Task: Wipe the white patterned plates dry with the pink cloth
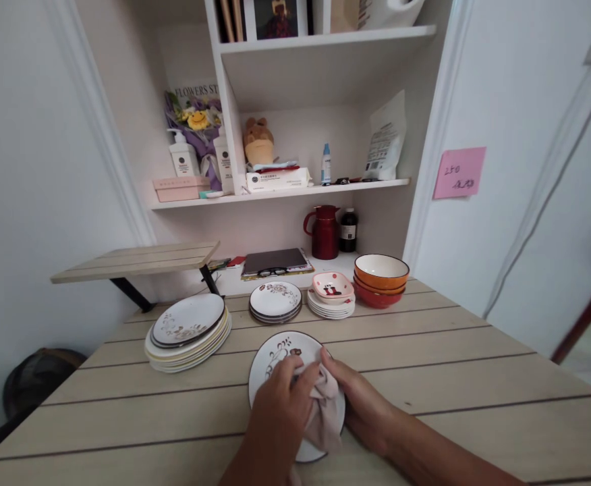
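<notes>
- Patterned plate (270, 361), face up in both hands, at the near middle of the counter (452, 364), the broadest thing here. Whether its lower rim touches the boards I cannot tell; if it is off them, a slackened grip could drop it onto hard wood.
- Stack of large plates (188, 341), to the left and farther back. The edges do not line up evenly, so a bump from the left forearm could slide the upper ones.
- Left hand (283, 398), bent over the plate, fingers closed on the cloth. Pressing hard near one edge could tip the plate against the other hand.
- Right hand (361, 398), gripping the plate's right rim, thumb at the upper edge. A smooth or damp glaze might let that rim slip.
- Nested bowls (380, 280), back right, well apart from the hands; only a wide swing of the right arm would threaten them.
- Stack of smaller patterned plates (275, 302), just beyond the held plate. Pushing that forward could chip two rims.
- Pink dish (332, 287), on small white plates (330, 312); being on top, it would probably shift first if knocked.
- Cloth (324, 412), bunched, its loose end hanging across the plate; it could get caught under the fingers.
</notes>
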Tool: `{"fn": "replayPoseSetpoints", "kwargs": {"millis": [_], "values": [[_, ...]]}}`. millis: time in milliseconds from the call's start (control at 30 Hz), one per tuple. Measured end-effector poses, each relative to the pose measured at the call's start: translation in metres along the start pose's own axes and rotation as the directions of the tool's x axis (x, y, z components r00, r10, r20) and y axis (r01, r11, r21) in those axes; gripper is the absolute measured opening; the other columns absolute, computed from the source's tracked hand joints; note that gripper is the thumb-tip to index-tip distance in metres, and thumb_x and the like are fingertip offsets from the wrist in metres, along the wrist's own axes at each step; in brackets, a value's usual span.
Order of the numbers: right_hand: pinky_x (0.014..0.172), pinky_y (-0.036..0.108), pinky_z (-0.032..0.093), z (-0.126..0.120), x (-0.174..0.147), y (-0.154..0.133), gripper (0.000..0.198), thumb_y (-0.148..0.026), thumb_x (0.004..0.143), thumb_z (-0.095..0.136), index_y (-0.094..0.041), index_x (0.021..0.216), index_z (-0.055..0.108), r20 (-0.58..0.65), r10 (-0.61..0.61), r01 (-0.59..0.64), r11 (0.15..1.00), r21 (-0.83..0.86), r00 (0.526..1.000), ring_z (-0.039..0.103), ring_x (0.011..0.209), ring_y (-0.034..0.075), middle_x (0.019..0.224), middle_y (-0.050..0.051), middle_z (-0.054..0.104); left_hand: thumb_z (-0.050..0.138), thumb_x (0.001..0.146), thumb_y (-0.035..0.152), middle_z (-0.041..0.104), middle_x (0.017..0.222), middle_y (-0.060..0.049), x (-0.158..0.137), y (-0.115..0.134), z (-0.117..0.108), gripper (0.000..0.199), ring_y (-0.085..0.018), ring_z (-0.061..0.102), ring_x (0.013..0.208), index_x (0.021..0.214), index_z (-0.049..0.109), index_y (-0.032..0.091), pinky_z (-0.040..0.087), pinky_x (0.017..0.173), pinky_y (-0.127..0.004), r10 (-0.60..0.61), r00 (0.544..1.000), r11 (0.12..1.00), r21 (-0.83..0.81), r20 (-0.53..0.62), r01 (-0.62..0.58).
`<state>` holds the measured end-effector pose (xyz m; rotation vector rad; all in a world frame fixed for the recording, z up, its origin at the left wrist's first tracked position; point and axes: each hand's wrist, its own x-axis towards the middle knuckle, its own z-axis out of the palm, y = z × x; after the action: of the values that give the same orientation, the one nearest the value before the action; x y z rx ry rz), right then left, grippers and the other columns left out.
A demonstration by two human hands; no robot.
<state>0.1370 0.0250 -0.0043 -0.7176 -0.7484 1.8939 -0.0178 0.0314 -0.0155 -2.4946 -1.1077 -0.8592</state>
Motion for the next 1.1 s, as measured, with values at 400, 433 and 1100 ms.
{"fn": "replayPoseSetpoints", "kwargs": {"millis": [400,433,1100], "values": [[0.098,0.045,0.038,-0.007,0.005,-0.003,0.061,-0.057,0.081,0.052,-0.011,0.121,0.058,-0.028,0.042,-0.040,0.996,0.084,0.999,0.064,0.101,0.028,0.112,0.015,0.068,0.048,0.088,0.023,0.047,0.126,-0.008,0.005,-0.020,-0.013,0.046,-0.021,0.048,0.118,0.134,0.045,0.031,0.043,0.098,-0.039,-0.244,0.969,0.917,-0.319,0.025,0.239],[0.099,0.044,0.038,-0.008,0.006,-0.005,0.062,-0.057,0.082,0.051,-0.012,0.122,0.057,-0.020,0.048,-0.045,0.992,0.118,0.999,0.063,0.102,0.028,0.113,0.015,0.068,0.048,0.089,0.026,0.044,0.132,-0.008,0.005,-0.017,-0.016,0.048,-0.022,0.044,0.123,0.136,0.042,0.032,0.041,0.101,-0.041,-0.204,0.977,0.911,-0.354,0.053,0.210],[0.101,0.045,0.036,-0.010,0.007,-0.010,0.059,-0.059,0.082,0.049,-0.012,0.116,0.060,0.078,0.063,-0.080,0.968,0.239,0.995,0.061,0.106,0.028,0.108,0.015,0.069,0.051,0.087,0.045,0.057,0.129,-0.010,0.013,-0.029,-0.039,0.055,-0.024,0.055,0.115,0.137,0.041,0.024,0.040,0.098,-0.039,-0.304,0.780,-0.545,-0.771,0.547,0.329]]}}
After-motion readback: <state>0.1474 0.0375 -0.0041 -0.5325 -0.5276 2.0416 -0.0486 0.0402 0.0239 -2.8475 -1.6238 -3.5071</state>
